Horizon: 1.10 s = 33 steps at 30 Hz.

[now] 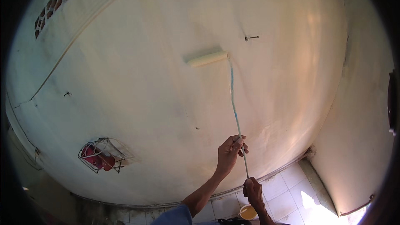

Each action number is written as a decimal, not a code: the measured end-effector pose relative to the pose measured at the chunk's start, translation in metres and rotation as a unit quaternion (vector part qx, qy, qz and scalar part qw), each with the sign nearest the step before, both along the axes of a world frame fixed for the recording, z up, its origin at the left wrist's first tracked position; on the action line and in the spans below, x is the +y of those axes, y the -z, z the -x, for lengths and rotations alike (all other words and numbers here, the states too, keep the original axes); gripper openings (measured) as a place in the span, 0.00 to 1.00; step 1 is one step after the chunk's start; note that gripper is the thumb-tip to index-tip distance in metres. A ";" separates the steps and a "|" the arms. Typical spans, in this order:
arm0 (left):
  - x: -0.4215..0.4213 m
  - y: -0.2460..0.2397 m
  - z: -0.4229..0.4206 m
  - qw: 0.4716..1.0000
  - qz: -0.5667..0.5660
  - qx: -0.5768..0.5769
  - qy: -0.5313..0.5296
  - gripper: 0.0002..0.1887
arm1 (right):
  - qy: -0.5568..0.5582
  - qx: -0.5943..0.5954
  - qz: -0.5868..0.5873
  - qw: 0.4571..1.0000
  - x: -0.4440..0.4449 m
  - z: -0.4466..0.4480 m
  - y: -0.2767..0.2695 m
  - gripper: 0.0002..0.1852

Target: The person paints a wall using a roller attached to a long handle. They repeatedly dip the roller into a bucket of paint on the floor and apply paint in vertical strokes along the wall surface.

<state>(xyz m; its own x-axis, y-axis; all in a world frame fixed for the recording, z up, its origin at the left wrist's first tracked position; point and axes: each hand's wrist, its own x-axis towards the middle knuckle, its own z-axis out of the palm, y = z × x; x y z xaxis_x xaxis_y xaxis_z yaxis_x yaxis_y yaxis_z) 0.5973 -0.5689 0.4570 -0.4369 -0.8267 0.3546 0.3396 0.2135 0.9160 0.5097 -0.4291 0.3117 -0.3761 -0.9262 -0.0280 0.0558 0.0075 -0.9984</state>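
A pale paint roller [208,59] lies against the off-white wall [150,78], casting a shadow along its upper edge. Its long thin handle rod [232,95], partly smeared with blue, runs down from the roller's right end. Partway along the rod, my left hand [229,153] pinches it between thumb and fingers. Lower down, my right hand [253,190] is closed around the rod's bottom end. On the floor beside my right forearm stands a small tub [247,212] of yellowish liquid, with a pale stick-like piece at its rim.
A wire basket [99,156] with reddish items hangs on the wall at lower left. Nails [251,38] and a hook [67,94] stick out. A cable [75,39] crosses the upper left below vent blocks [51,6]. White floor tiles [281,193] meet a side wall [356,150].
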 end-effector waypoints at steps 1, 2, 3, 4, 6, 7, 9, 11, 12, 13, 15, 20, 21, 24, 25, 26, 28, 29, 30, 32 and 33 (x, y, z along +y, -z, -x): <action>-0.002 -0.006 0.002 1.000 0.009 0.000 0.000 0.18 | 0.001 0.008 0.001 1.000 -0.001 0.002 -0.008 0.24; -0.005 -0.013 0.003 1.000 0.018 0.000 -0.001 0.18 | 0.002 0.017 0.003 1.000 -0.003 0.003 -0.016 0.23; -0.004 -0.017 0.002 1.000 0.023 0.000 -0.004 0.18 | 0.001 0.024 0.000 1.000 -0.001 0.002 -0.023 0.23; -0.004 -0.023 0.000 1.000 0.030 0.002 -0.007 0.18 | -0.002 0.034 0.003 0.999 0.000 0.001 -0.032 0.22; -0.005 -0.038 0.000 0.999 0.045 0.005 -0.012 0.18 | -0.002 0.019 0.007 1.000 -0.002 -0.001 -0.045 0.22; -0.005 -0.046 0.001 0.999 0.048 0.009 -0.021 0.17 | -0.001 0.011 0.009 1.000 -0.004 -0.001 -0.053 0.22; -0.006 -0.061 0.005 0.998 0.052 0.017 -0.033 0.17 | 0.004 0.021 0.015 1.000 -0.005 -0.001 -0.067 0.22; -0.008 -0.076 0.007 0.998 0.056 0.019 -0.035 0.17 | 0.003 0.023 0.021 0.999 -0.005 0.000 -0.084 0.22; -0.008 -0.083 0.006 0.998 0.057 0.019 -0.036 0.18 | -0.001 0.020 0.023 1.000 -0.004 0.000 -0.092 0.22; -0.008 -0.091 0.006 0.997 0.068 0.022 -0.036 0.18 | -0.004 0.018 0.025 1.000 -0.004 -0.001 -0.100 0.23; -0.010 -0.109 0.006 0.995 0.088 0.027 -0.035 0.18 | -0.005 0.032 0.060 0.998 -0.006 -0.001 -0.117 0.23; -0.019 -0.153 0.006 0.991 0.123 0.027 -0.050 0.20 | -0.006 0.045 0.094 0.995 -0.018 0.000 -0.155 0.25; -0.021 -0.162 0.007 0.990 0.131 0.029 -0.048 0.20 | -0.003 0.046 0.100 0.994 -0.020 0.002 -0.163 0.25; -0.025 -0.190 0.007 0.987 0.153 0.028 -0.045 0.20 | 0.000 0.040 0.119 0.992 -0.024 0.001 -0.190 0.26; -0.028 -0.197 0.007 0.985 0.163 0.030 -0.046 0.20 | -0.001 0.041 0.126 0.991 -0.027 0.002 -0.196 0.26; -0.030 -0.204 0.009 0.983 0.172 0.033 -0.047 0.20 | -0.001 0.041 0.132 0.990 -0.030 0.003 -0.202 0.26; -0.033 -0.222 0.008 0.980 0.189 0.030 -0.060 0.20 | 0.000 0.037 0.142 0.989 -0.034 0.001 -0.221 0.27; -0.035 -0.230 0.009 0.978 0.200 0.032 -0.060 0.20 | 0.002 0.039 0.143 0.989 -0.037 0.002 -0.229 0.27; -0.037 -0.239 0.005 0.975 0.212 0.033 -0.064 0.20 | -0.002 0.040 0.146 0.988 -0.040 0.000 -0.237 0.27; -0.037 -0.255 0.008 0.971 0.226 0.033 -0.072 0.19 | 0.008 0.049 0.159 0.986 -0.046 0.002 -0.249 0.27; -0.038 -0.261 0.009 0.970 0.230 0.033 -0.073 0.19 | 0.008 0.051 0.162 0.985 -0.048 0.003 -0.254 0.27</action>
